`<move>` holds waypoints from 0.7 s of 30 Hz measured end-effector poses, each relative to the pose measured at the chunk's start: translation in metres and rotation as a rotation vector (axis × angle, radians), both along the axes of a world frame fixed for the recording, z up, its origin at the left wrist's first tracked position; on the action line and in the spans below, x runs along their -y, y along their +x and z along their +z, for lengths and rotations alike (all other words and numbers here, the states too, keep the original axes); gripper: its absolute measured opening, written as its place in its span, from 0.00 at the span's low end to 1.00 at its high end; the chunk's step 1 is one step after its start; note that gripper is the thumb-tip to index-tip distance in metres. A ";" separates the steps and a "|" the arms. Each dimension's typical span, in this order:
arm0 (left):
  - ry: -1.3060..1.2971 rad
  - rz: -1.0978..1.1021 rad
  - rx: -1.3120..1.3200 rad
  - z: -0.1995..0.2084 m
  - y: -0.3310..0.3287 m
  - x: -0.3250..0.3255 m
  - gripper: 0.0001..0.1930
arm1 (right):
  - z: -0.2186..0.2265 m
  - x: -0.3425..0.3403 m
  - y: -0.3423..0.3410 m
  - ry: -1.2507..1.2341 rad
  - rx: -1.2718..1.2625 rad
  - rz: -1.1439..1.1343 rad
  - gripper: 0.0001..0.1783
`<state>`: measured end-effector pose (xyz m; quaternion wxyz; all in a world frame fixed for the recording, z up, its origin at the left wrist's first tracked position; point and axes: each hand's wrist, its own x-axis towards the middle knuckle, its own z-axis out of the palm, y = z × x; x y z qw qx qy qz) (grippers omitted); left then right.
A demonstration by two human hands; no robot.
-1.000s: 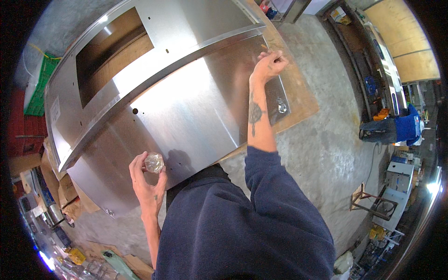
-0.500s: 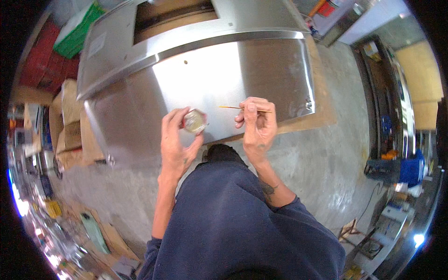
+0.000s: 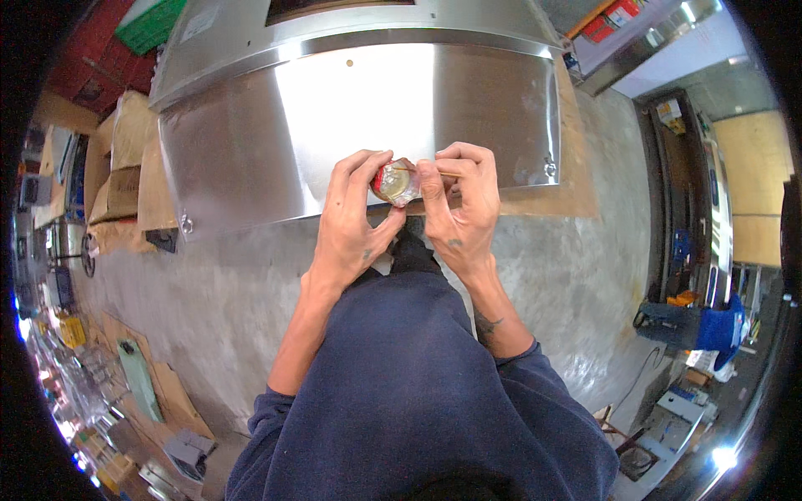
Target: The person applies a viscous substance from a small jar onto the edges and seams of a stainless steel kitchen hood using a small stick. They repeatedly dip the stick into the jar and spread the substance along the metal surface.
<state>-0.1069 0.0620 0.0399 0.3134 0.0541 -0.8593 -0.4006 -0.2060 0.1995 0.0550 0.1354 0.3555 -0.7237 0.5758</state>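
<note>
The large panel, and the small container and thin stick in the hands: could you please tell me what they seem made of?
Large panel: probably stainless steel with a satin sheen, from its grey tone and glare. Small container: perhaps clear glass or plastic, looking translucent and shiny. Thin stick: possibly wood, being yellowish brown; finish unclear.

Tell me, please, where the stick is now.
In the head view, just above centre, the stick is in the right grip, its left end at the container in the left grip.
</note>
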 end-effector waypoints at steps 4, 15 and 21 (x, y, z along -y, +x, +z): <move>-0.018 -0.044 0.020 0.001 -0.034 -0.019 0.36 | 0.004 -0.031 -0.027 -0.144 0.036 -0.083 0.06; -0.089 -0.005 0.030 -0.005 -0.245 -0.059 0.31 | -0.035 -0.156 -0.230 -0.493 0.334 -0.356 0.11; 0.051 0.245 -0.004 -0.004 -0.399 -0.051 0.30 | -0.088 -0.179 -0.374 -0.685 0.635 -0.433 0.15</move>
